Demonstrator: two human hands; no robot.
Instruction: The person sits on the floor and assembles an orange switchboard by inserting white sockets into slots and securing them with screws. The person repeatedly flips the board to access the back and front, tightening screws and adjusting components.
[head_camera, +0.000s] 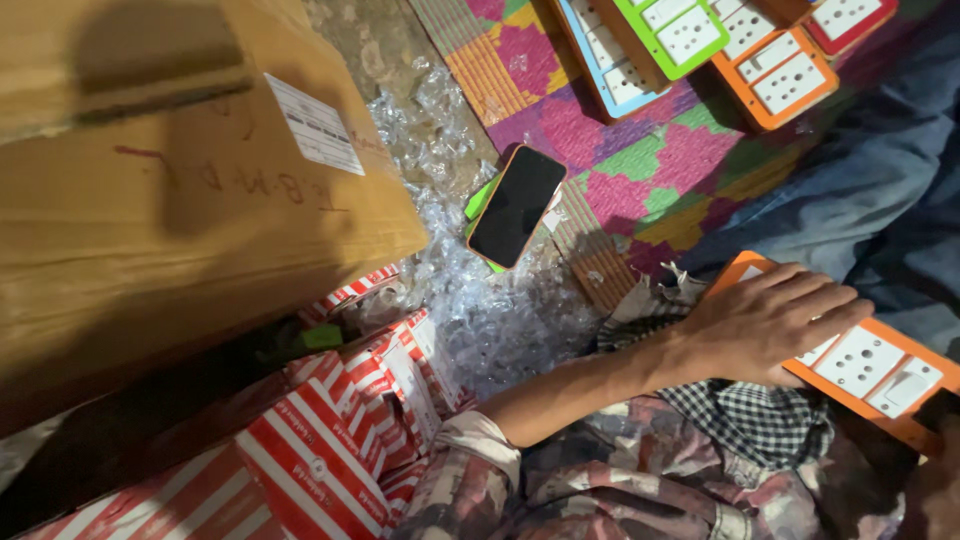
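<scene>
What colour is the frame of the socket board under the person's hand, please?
Orange, with white sockets and a white switch; the head view shows the socket board under the left hand.

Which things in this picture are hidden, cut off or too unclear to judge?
All in the head view:
- Right hand: not in view; only a dark blur at the lower right corner.
- Orange socket board: its middle is covered by the left hand, and its right end is cut off by the edge.
- Socket boards at the top: cut off by the upper edge.
- Phone: screen dark.
- Cardboard box: shut, contents hidden.
</scene>
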